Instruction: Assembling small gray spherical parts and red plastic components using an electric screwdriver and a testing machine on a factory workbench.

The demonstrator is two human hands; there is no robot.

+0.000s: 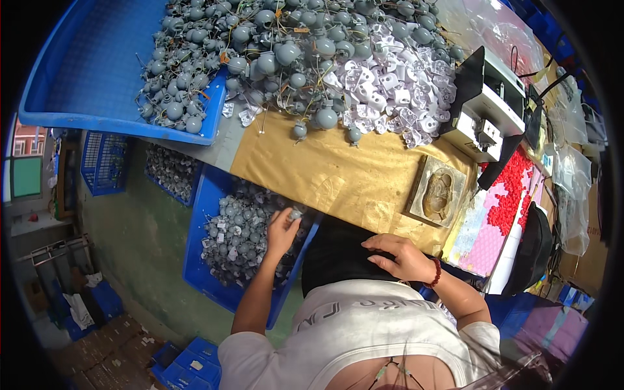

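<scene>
My left hand (pixel 281 234) is over the blue crate on the floor, left of my lap. Its fingers are closed round a small grey rounded part (pixel 295 214). Under it, the blue crate (pixel 195 244) holds a heap of grey round parts (pixel 237 224) with whitish pieces among them. My right hand (pixel 404 259), with a red bead bracelet at the wrist, lies above my dark lap near the table edge. Its fingers are stretched out and hold nothing. Nearest to it on the table is a square metal mould (pixel 421 188) with a rounded hollow.
Grey balls with wires (pixel 286 55) pile up at the back of the brown-covered table (pixel 305 169). Beside them lie clear plastic pieces (pixel 396 84), a black-and-white device (pixel 484 117) and red bits (pixel 507 208). A blue tray (pixel 97 117) overhangs the table's left end.
</scene>
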